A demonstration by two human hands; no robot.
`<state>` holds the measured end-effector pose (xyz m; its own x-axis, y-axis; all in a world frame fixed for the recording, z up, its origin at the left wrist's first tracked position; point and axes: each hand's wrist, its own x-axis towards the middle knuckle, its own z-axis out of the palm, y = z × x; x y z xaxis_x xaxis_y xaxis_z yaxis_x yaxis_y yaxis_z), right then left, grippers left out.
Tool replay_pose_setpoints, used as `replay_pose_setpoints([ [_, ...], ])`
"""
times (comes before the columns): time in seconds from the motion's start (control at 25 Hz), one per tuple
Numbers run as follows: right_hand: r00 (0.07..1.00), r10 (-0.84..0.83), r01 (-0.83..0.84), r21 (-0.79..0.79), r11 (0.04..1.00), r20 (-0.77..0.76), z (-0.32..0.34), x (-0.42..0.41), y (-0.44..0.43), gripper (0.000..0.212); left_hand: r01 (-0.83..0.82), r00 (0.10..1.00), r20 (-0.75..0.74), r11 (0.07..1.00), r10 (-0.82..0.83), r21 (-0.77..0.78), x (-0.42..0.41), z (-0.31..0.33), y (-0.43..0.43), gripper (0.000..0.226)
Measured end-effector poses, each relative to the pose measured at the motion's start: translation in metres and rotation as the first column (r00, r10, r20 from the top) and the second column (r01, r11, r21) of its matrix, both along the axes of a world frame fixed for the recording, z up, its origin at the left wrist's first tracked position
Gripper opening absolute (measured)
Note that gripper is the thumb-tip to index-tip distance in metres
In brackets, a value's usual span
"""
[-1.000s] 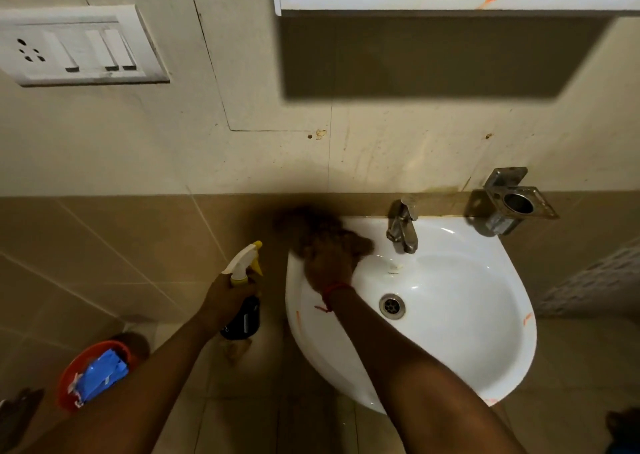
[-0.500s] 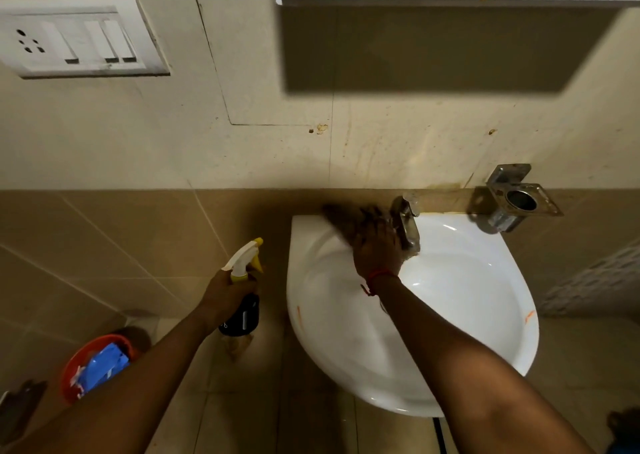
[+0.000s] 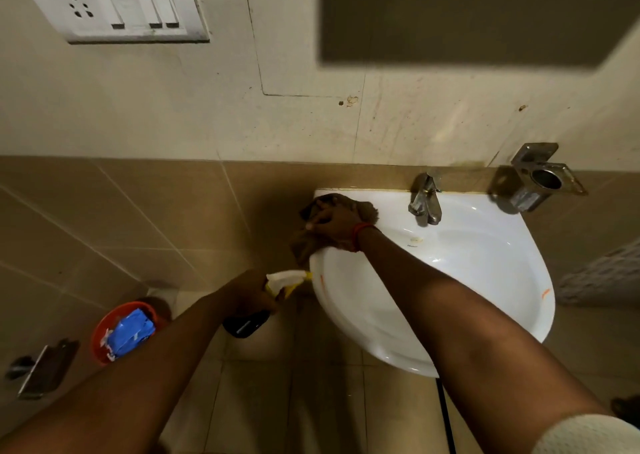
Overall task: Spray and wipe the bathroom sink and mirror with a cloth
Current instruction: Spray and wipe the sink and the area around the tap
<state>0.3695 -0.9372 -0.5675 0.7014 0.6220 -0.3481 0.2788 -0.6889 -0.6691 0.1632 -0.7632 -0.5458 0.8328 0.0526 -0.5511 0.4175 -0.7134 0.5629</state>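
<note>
A white wall-mounted sink (image 3: 485,280) fills the centre right. My right hand (image 3: 334,223) presses a dark brown cloth (image 3: 367,208) onto the sink's back left corner, and part of the cloth hangs over the left rim. My left hand (image 3: 247,292) grips a spray bottle (image 3: 246,324) with a dark body and a white and yellow nozzle, held just left of the sink rim. The mirror is out of view; only its dark shadow lies on the wall above.
A steel tap (image 3: 425,199) stands at the sink's back edge. A metal holder (image 3: 536,180) is fixed to the wall at the right. A switch panel (image 3: 117,5) sits at top left. An orange bucket (image 3: 100,336) with a blue packet stands on the floor at left.
My right hand has swept the cloth from beside the tap back to the sink's left rear corner. The spray bottle has come closer to the rim. The view has dropped, losing the mirror frame.
</note>
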Motion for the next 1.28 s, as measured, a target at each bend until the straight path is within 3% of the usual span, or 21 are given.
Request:
replay_pose_setpoints([
  [0.04, 0.996, -0.080, 0.078, 0.045, 0.996, 0.031, 0.001, -0.002, 0.002, 0.022, 0.050, 0.998, -0.036, 0.998, -0.048, 0.049, -0.006, 0.000, 0.005, 0.019],
  [0.08, 0.970, -0.186, 0.180, 0.053, 0.982, 0.159, -0.001, -0.003, 0.006, 0.032, 0.097, 0.994, -0.060, 0.993, -0.093, 0.070, -0.010, 0.000, 0.010, 0.020],
  [0.16, 0.852, -0.366, 0.413, -0.051, 0.909, 0.376, -0.007, -0.018, 0.023, 0.079, 0.116, 0.992, -0.057, 0.989, -0.111, 0.091, -0.015, 0.002, 0.016, 0.020],
  [0.2, 0.821, -0.439, 0.510, -0.123, 0.852, 0.364, -0.007, -0.029, 0.033, 0.100, 0.067, 0.997, -0.030, 0.993, -0.065, 0.095, -0.016, 0.002, 0.019, 0.020],
  [0.28, 0.793, -0.539, 0.597, -0.185, 0.780, 0.284, -0.012, -0.041, 0.050, 0.117, -0.060, 0.997, 0.052, 0.994, 0.055, 0.086, -0.016, -0.002, 0.025, 0.020],
  [0.4, 0.784, -0.563, 0.615, -0.202, 0.762, 0.262, -0.017, -0.044, 0.060, 0.110, -0.173, 0.974, 0.154, 0.985, 0.167, 0.022, -0.018, -0.002, 0.033, 0.012],
  [0.48, 0.815, -0.509, 0.570, -0.222, 0.791, 0.277, -0.024, -0.055, 0.061, 0.105, -0.221, 0.959, 0.173, 0.974, 0.226, -0.044, -0.024, 0.000, 0.038, 0.020],
  [0.56, 0.820, -0.536, 0.571, -0.206, 0.795, 0.201, -0.030, -0.078, 0.057, 0.096, -0.281, 0.937, 0.184, 0.953, 0.297, -0.112, -0.031, 0.003, 0.040, 0.016],
  [0.68, 0.826, -0.551, 0.561, -0.269, 0.783, 0.117, -0.034, -0.122, 0.037, 0.079, -0.327, 0.919, 0.185, 0.935, 0.349, -0.137, -0.044, 0.009, 0.034, 0.032],
  [0.8, 0.891, -0.376, 0.440, -0.279, 0.853, 0.255, -0.026, -0.163, 0.001, 0.047, -0.332, 0.916, 0.195, 0.936, 0.350, -0.120, -0.057, 0.017, 0.009, 0.027],
  [0.88, 0.881, -0.236, 0.367, -0.278, 0.888, 0.410, -0.022, -0.188, -0.027, 0.034, -0.323, 0.922, 0.189, 0.940, 0.339, -0.112, -0.069, 0.022, -0.013, 0.028],
  [0.96, 0.895, -0.078, 0.263, -0.379, 0.887, 0.438, -0.023, -0.215, -0.072, 0.024, -0.320, 0.921, 0.195, 0.941, 0.336, -0.108, -0.087, 0.022, -0.041, 0.026],
  [1.04, 0.822, 0.133, 0.162, -0.452, 0.877, 0.554, -0.035, -0.231, -0.128, 0.012, -0.317, 0.926, 0.180, 0.942, 0.333, -0.111, -0.104, 0.020, -0.070, 0.025],
  [1.12, 0.683, 0.262, 0.144, -0.477, 0.867, 0.682, -0.037, -0.227, -0.183, 0.009, -0.311, 0.927, 0.179, 0.942, 0.330, -0.126, -0.115, 0.014, -0.094, 0.015],
  [1.2, 0.707, 0.308, 0.071, -0.497, 0.865, 0.637, -0.028, -0.221, -0.218, 0.008, -0.305, 0.927, 0.182, 0.941, 0.329, -0.147, -0.120, 0.012, -0.108, 0.017],
  [1.28, 0.749, 0.274, 0.115, -0.526, 0.843, 0.603, -0.016, -0.218, -0.227, 0.023, -0.309, 0.925, 0.182, 0.939, 0.334, -0.153, -0.120, 0.005, -0.109, 0.018],
])
